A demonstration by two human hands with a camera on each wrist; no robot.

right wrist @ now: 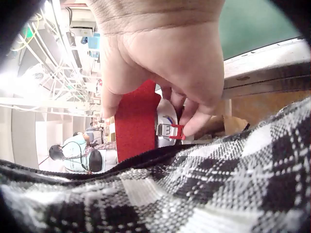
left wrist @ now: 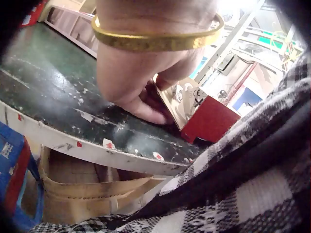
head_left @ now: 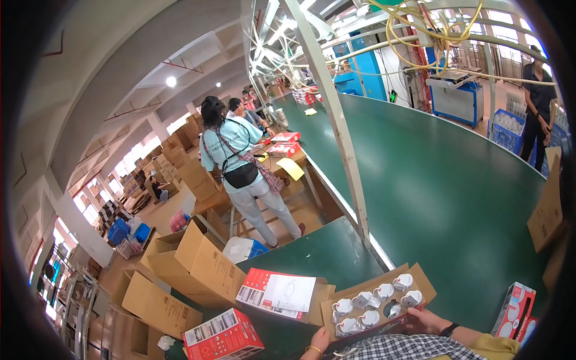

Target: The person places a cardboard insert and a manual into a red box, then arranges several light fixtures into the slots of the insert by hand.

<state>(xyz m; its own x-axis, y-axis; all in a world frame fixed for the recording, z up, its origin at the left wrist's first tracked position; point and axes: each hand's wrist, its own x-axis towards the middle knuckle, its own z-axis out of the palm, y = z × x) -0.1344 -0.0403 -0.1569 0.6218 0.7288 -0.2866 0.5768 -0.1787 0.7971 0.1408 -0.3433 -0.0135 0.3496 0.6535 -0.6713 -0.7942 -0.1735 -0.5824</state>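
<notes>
An open red-and-brown box (head_left: 326, 309) lies at the front of the green table, filled with two rows of white downlights (head_left: 368, 319). My left hand (head_left: 320, 339), with a gold bangle, grips the box's near left corner; in the left wrist view its fingers bend behind the cardboard edge. My right hand (head_left: 427, 322) holds the near side farther right. The right wrist view shows the thumb beyond one edge of the red wall (right wrist: 136, 124) and curled fingers beside a downlight with a red-ended spring clip (right wrist: 170, 131). Part of the right fingers is hidden.
A red carton (head_left: 223, 336) and another red box under a white printed sheet (head_left: 290, 293) lie to the left, beside open brown cartons (head_left: 207, 267). A slanted metal post (head_left: 336, 114) rises at the table's edge. More red boxes (head_left: 515, 309) stand right. A person (head_left: 240, 150) stands ahead.
</notes>
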